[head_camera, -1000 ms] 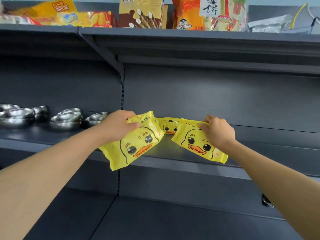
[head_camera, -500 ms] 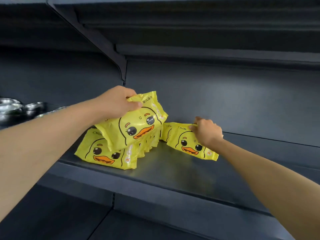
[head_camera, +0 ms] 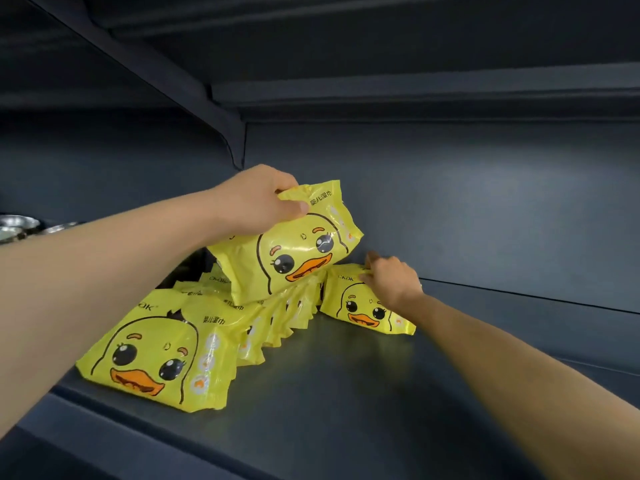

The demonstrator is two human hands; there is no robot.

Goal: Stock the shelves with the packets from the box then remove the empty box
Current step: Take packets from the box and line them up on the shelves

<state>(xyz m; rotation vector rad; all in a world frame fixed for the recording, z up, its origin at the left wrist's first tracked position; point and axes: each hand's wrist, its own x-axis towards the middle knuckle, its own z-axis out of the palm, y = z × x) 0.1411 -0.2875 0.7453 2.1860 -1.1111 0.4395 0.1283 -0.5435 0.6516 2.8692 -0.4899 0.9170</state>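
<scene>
At far left, steel bowls (head_camera: 20,227) sit at the frame edge, partly hidden behind your left forearm. Next comes the row of yellow duck packets (head_camera: 277,317), leaning one against another from the front of the dark shelf (head_camera: 346,393) toward its back panel; the front packet (head_camera: 156,351) faces you near the shelf's front lip, tilted back on the ones behind it. Above the row, your left hand (head_camera: 256,202) grips the top edge of a raised packet (head_camera: 294,251), thumb pressed on the front and fingers curled behind, so that the packet hangs at an angle with its lower edge touching the tops of the row. To the right, your right hand (head_camera: 391,282) pinches the upper right corner of the rear packet (head_camera: 360,306), which stands near the back panel, just beside the far end of the row, its base resting on the shelf. Further right the shelf surface is bare metal. The box is out of view.
</scene>
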